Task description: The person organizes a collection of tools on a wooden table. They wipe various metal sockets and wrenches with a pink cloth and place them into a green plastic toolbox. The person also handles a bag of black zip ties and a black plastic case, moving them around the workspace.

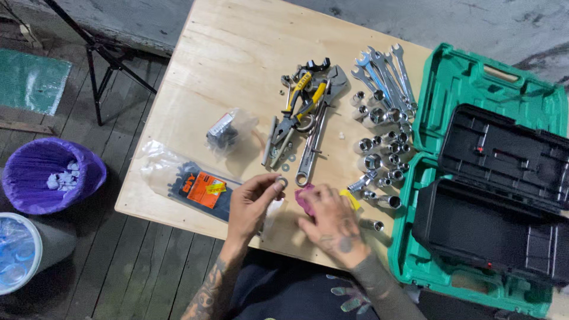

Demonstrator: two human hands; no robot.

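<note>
My left hand (253, 204) pinches a small metal ring-shaped washer (281, 181) between thumb and fingers near the front edge of a plywood table (225, 65). My right hand (331, 222) rests on the table just to its right, fingers curled over a small pink object (303, 197), with a yellow piece (351, 198) beside it. Ahead of the hands lie pliers with yellow-black handles (302, 104) and a long spanner (313, 145).
Several sockets (379, 157) and combination spanners (382, 74) lie right of centre. An open green tool case with black inserts (492, 178) sits at the right. Two clear plastic bags (198, 184) of parts lie left. On the floor stand a purple-lined bin (50, 175) and a tripod (101, 53).
</note>
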